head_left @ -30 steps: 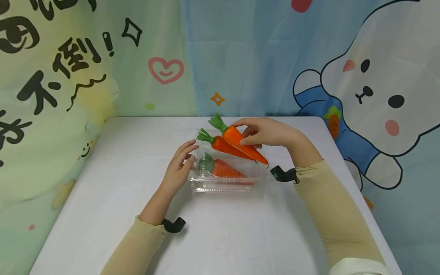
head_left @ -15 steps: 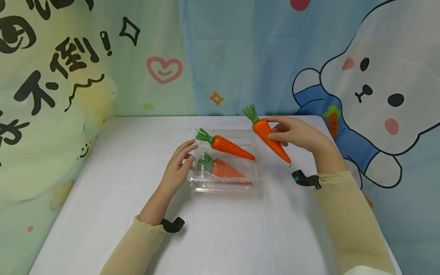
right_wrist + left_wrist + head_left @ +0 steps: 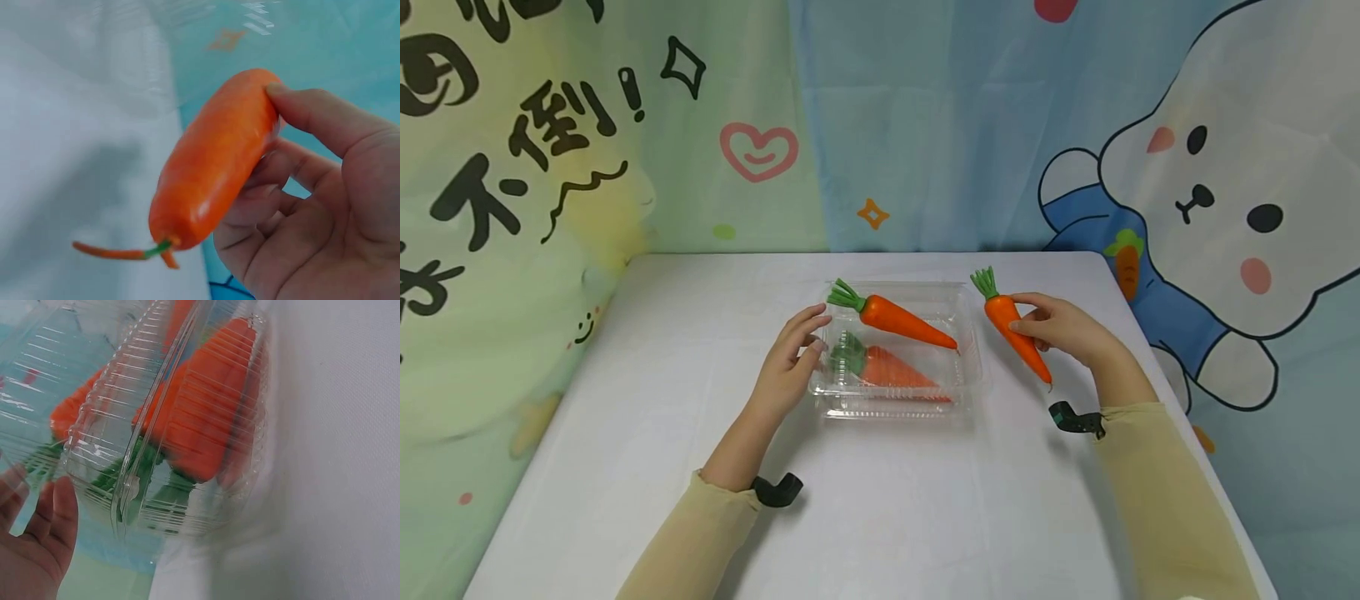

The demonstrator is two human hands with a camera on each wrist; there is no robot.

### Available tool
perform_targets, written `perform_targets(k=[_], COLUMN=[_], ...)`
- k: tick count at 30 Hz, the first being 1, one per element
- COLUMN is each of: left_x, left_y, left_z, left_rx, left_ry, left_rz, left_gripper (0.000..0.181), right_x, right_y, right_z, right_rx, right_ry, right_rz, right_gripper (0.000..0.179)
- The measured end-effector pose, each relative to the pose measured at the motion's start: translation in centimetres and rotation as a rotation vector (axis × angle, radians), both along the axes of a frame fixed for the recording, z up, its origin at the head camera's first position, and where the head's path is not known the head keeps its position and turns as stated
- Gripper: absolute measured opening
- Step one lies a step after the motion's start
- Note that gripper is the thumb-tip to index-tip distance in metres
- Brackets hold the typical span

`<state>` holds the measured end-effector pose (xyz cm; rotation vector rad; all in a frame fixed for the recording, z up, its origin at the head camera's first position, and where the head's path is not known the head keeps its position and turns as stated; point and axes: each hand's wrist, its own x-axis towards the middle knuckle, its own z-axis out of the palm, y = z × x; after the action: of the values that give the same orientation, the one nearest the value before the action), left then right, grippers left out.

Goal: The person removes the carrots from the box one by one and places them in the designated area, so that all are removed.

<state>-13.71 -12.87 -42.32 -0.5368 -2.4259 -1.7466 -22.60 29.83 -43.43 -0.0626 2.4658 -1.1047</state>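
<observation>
My right hand [image 3: 1060, 329] pinches an orange carrot [image 3: 1019, 337] with a green top, thumb on one side and fingers on the other. In the right wrist view the carrot [image 3: 212, 162] points its thin root tip toward the camera. To its left stands a clear plastic clamshell box [image 3: 891, 406]. One carrot [image 3: 906, 322] lies at the far part of the box, and another carrot [image 3: 895, 372] shows through the clear plastic in front. My left hand [image 3: 790, 358] is at the box's left side, fingers loosely bent, fingertips right at the plastic. The left wrist view shows these fingers [image 3: 62, 512] beside the lid.
A white-covered table [image 3: 887, 517] carries the box. Behind it hangs a printed cloth backdrop [image 3: 925, 125] with a cartoon bear and lettering. Black wrist cameras [image 3: 778, 491] sit on both wrists.
My right hand has carried its carrot from over the box to the right, then lowered it toward the table. The left hand and the box have stayed in place.
</observation>
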Motion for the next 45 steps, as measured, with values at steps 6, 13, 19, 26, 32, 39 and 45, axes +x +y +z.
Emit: perform_targets(k=[6,13,19,26,32,39,45], left_x=[-0.1,-0.2,-0.2,-0.1,-0.1,-0.8,-1.8], left_y=[0.0,0.0,0.0,0.0,0.0,-0.2,-0.6], left_z=[-0.2,-0.4,-0.5,-0.4,-0.3,-1.7,-3.7], left_rx=[0.004,0.007,0.009,-0.01,-0.016,-0.019,-0.002], left_ry=[0.002,0.011,0.003,-0.014,-0.017,-0.011,0.013], left_rz=[-0.005,-0.007,-0.007,-0.007,-0.005,0.003,0.022], left_gripper=[0.038,0.038,0.038,0.038,0.038,0.039,0.039], right_x=[0.0,0.1,0.0,0.1,0.4,0.7,0.7], right_y=[0.2,0.1,0.0,0.1,-0.1,-0.1,-0.2], right_z=[-2.7,-4.3,-5.3,-6.0,-6.1,-6.7,-6.9], right_rx=[0.014,0.028,0.063,0.073,0.059,0.039,0.036], right_ry=[-0.03,-0.07,-0.079,-0.101,-0.102,-0.084,-0.08], right_rz=[-0.013,-0.027,-0.028,-0.059,-0.071,-0.081,-0.091], right_gripper=[0.068,0.069,0.072,0.071,0.071,0.069,0.069])
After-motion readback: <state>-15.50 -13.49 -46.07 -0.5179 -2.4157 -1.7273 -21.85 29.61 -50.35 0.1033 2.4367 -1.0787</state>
